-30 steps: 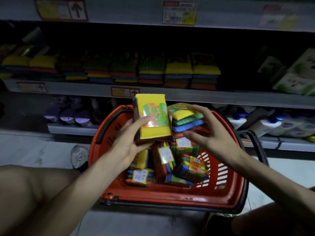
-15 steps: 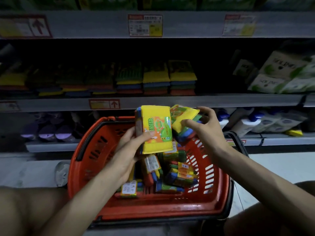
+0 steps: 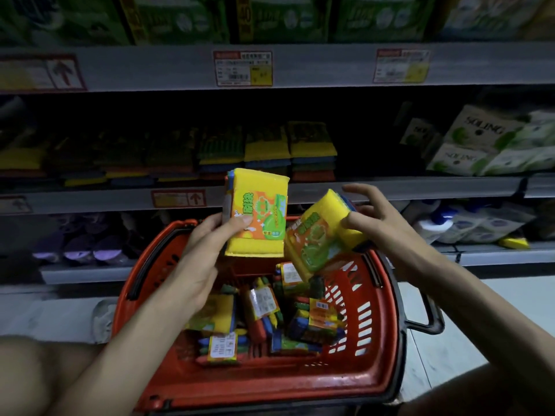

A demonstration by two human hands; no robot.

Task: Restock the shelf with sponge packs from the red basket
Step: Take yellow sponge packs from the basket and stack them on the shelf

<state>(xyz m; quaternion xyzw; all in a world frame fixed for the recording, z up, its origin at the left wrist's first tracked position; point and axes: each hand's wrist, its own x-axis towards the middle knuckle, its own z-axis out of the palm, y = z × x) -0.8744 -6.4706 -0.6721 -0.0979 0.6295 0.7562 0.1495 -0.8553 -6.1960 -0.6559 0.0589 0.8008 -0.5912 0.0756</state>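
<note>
SOLING stands in dark capitals on the white-and-green packs (image 3: 480, 127) at the right of the middle shelf, and a 40 on a green box (image 3: 246, 16) on the top shelf. Up arrows mark the red-framed shelf tag (image 3: 179, 198) and another tag (image 3: 42, 72) on the upper rail. The price label (image 3: 242, 68) and the green characters on the upright sponge pack (image 3: 255, 214) and the tilted sponge pack (image 3: 318, 235) are too blurred to read.

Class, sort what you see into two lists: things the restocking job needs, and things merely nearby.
Job: left hand, upright sponge pack, right hand, tilted sponge pack, red basket, sponge shelf.
Nearby: tissue packs, white bottles, price tags.
</note>
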